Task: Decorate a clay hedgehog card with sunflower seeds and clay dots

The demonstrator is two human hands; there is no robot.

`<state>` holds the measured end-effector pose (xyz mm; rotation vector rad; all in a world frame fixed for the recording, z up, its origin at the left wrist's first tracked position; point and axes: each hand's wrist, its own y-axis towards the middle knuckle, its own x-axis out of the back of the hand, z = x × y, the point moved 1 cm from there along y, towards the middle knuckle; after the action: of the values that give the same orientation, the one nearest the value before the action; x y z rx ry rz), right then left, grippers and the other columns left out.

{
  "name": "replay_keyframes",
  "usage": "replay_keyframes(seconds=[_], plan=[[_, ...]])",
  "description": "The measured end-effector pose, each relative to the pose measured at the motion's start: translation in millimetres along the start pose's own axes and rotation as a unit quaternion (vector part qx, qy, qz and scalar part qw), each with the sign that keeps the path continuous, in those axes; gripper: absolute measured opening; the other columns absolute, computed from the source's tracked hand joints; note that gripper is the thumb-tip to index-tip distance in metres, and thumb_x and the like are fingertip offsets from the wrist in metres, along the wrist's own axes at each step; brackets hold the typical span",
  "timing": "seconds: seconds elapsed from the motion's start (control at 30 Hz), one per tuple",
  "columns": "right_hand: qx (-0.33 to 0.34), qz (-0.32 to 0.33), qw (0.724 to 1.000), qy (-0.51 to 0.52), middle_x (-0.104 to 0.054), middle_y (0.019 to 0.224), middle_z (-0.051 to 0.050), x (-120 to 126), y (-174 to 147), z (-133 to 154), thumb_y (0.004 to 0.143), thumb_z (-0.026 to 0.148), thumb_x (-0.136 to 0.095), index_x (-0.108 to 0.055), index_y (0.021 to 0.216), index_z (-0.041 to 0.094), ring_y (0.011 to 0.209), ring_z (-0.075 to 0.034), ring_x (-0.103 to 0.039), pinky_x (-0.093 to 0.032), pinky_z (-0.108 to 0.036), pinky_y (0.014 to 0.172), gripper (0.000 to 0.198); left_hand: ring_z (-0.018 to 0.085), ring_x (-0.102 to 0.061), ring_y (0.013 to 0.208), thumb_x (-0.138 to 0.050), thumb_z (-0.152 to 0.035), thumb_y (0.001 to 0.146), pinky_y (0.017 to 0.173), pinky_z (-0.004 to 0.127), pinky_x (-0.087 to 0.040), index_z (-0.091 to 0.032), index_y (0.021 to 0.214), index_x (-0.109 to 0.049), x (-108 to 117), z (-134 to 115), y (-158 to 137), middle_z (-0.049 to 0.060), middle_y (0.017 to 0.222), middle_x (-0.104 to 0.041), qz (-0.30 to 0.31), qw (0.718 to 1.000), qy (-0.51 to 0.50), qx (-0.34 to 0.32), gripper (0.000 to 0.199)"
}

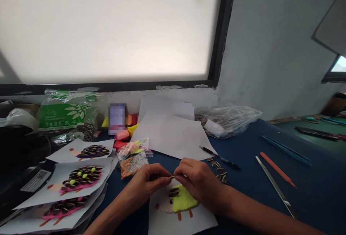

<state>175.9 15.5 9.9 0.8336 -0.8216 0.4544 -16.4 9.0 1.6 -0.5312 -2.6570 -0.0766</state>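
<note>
My left hand and my right hand meet fingertip to fingertip, both pinching a small sunflower seed. Below them lies a white paper bearing a hedgehog figure with a yellow-green clay body, a pale face and brown legs. A few dark seeds are pressed into the clay near the head. My right hand covers part of the body's right side. Loose sunflower seeds lie on the blue mat just beyond my right wrist.
Finished-looking hedgehog pictures are stacked at left. Behind stand a green seed bag, clay packets, blank paper sheets and a clear plastic bag. A pen, blue tweezers, an orange tool and a metal tool lie right.
</note>
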Motion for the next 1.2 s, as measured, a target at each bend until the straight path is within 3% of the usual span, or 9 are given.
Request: replay_keyframes(seconds=[0.2, 0.57, 0.83, 1.2], plan=[[-0.025, -0.010, 0.998, 0.063, -0.067, 0.085, -0.004, -3.3, -1.2, -2.9, 0.086, 0.011, -0.059, -0.068, 0.093, 0.017, 0.077, -0.015, -0.062, -0.046, -0.024, 0.069, 0.013, 0.015, -0.048, 0.067, -0.058, -0.045, 0.077, 0.061, 0.025, -0.035, -0.014, 0.077, -0.072, -1.1, 0.8, 0.8, -0.001, 0.070, -0.056, -0.007, 1.000, -0.003, -0.006, 0.033], [-0.106, -0.019, 0.988, 0.108, -0.066, 0.075, -0.002, 6.0, -8.8, -2.2, 0.084, 0.009, -0.059, -0.072, 0.082, 0.018, 0.066, -0.013, -0.060, -0.044, -0.023, 0.061, 0.016, 0.014, -0.052, 0.071, -0.051, -0.024, 0.079, 0.060, 0.023, -0.035, -0.020, 0.091, -0.076, 0.4, 4.8, -1.8, 0.002, 0.086, -0.059, 0.010, 0.999, 0.014, -0.028, 0.028], [-0.039, -0.023, 0.996, 0.080, -0.066, 0.080, -0.005, -1.3, -17.4, -4.3, 0.086, 0.009, -0.053, -0.071, 0.091, 0.017, 0.073, -0.014, -0.061, -0.045, -0.023, 0.064, 0.020, 0.015, -0.055, 0.077, -0.046, -0.017, 0.077, 0.066, 0.025, -0.039, -0.022, 0.092, -0.076, 0.3, 5.5, -5.5, 0.002, 0.088, -0.058, 0.010, 0.999, 0.016, -0.041, 0.034], [-0.026, -0.008, 0.998, 0.057, -0.061, 0.073, -0.003, -2.5, -16.9, -1.7, 0.085, 0.009, -0.054, -0.071, 0.082, 0.017, 0.068, -0.013, -0.058, -0.042, -0.022, 0.060, 0.018, 0.013, -0.052, 0.073, -0.046, -0.015, 0.075, 0.062, 0.023, -0.038, -0.023, 0.096, -0.074, 2.2, 7.8, -5.9, 0.002, 0.091, -0.059, 0.026, 0.998, 0.034, -0.046, 0.036]])
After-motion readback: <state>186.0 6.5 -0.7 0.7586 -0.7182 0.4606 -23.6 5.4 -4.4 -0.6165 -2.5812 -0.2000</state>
